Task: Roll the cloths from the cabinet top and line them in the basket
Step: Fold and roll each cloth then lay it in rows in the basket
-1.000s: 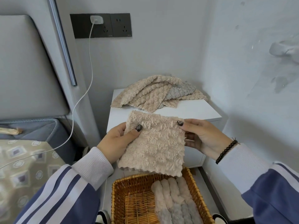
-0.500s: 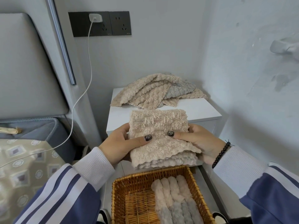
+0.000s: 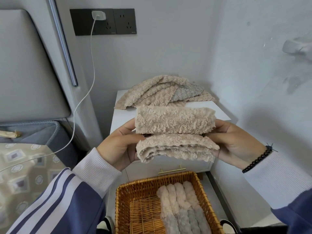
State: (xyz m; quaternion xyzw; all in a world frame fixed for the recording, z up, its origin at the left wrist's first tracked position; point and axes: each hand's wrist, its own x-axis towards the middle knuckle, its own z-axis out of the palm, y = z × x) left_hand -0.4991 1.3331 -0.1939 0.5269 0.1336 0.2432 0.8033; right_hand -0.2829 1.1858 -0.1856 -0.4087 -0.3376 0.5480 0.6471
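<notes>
I hold a beige fluffy cloth (image 3: 175, 132) in mid-air in front of the white cabinet (image 3: 121, 119), folded into a narrow band. My left hand (image 3: 118, 146) grips its left end and my right hand (image 3: 236, 146) grips its right end. Behind it, a heap of beige and grey cloths (image 3: 162, 93) lies on the cabinet top. Below my hands stands a wicker basket (image 3: 123, 200) holding several rolled cloths (image 3: 182, 208) lined up along its right side.
A white charger cable (image 3: 79, 105) hangs from the wall socket (image 3: 103, 21) down to the bed at left. The padded headboard (image 3: 25, 65) is at left, and the wall closes in on the right. The cabinet drawer has a brass handle (image 3: 172, 170).
The cloth hung flat between my hands a second ago. It is now folded over into a narrow band, and my hands have moved to its two ends.
</notes>
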